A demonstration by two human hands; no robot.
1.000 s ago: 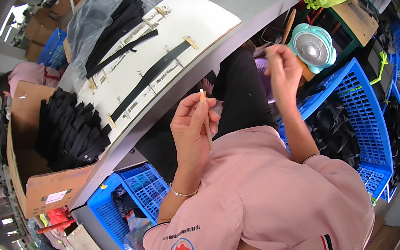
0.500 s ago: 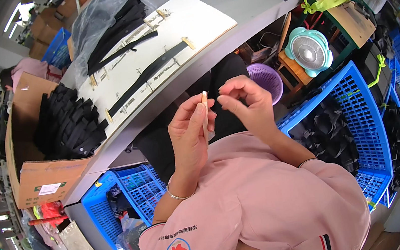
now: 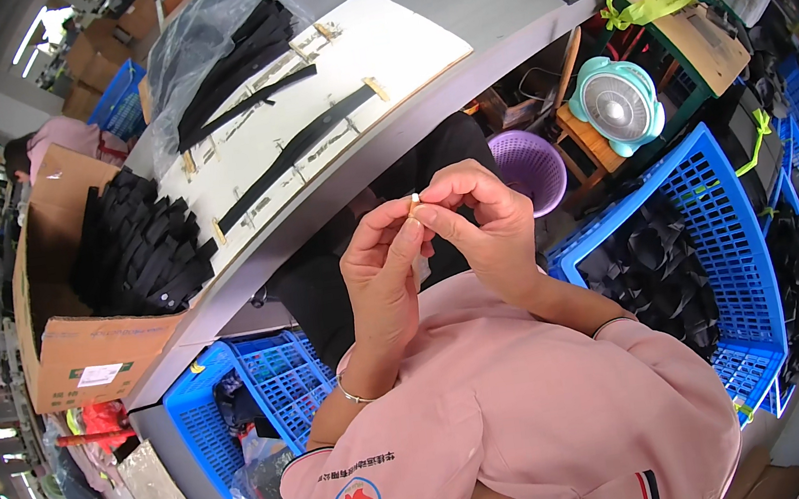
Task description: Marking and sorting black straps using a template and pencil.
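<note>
With fingers [image 3: 459, 179] curled and thumbs pressed in, pinching a slim pale piece [image 3: 415, 198] between left hand [image 3: 381, 264] and right hand [image 3: 492, 222], above the dark-clad lap [image 3: 311, 302], to the near right of the white board [image 3: 391, 33]. Apparently working at the white tip, with much of the length covered. Probably calls for steadiness on the left, fine fingertip pressure on the right. Held close together, with forearms [image 3: 573, 305] angled inward from the near side.
</note>
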